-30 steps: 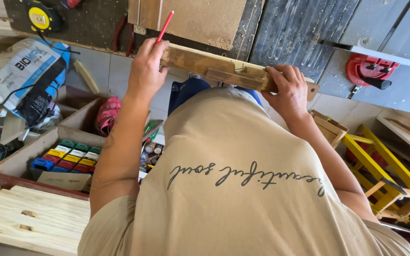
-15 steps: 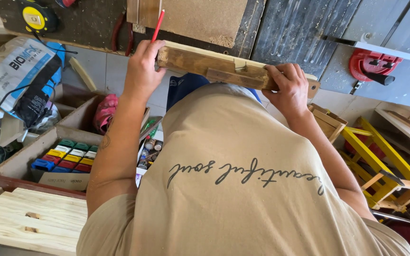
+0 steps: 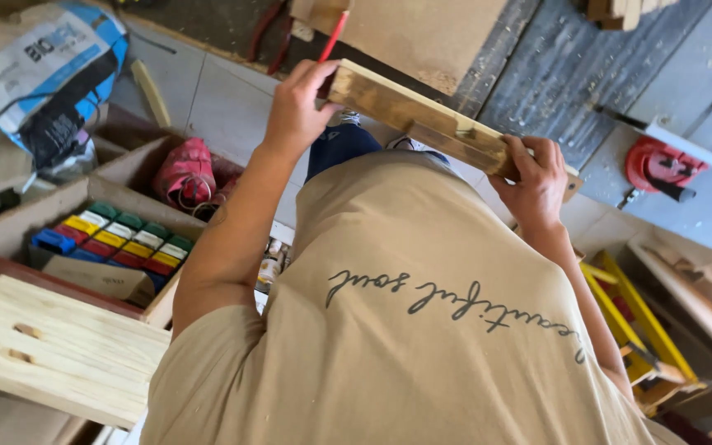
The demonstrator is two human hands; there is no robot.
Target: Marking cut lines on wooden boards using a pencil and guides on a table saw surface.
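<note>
Above beige shirt front, long weathered wooden plank [image 3: 422, 124] held level: left hand [image 3: 294, 111] fingers wrapped on one end, pinching red pencil [image 3: 333, 37]; right hand [image 3: 537, 185] fingers clamped on other. Wooden tray of coloured blocks [image 3: 113, 239] lower left; yellow wooden frame [image 3: 632, 321] right.

1. Left hand [image 3: 294, 111] is raised ahead of the chest, fingers curled shut around one end of a plank [image 3: 422, 124], a red pencil [image 3: 333, 37] sticking up from the grip.
2. Left arm is bare, bent at the elbow.
3. Right hand [image 3: 533, 177] clamps the plank's other end, thumb on top, forearm angled down.
</note>
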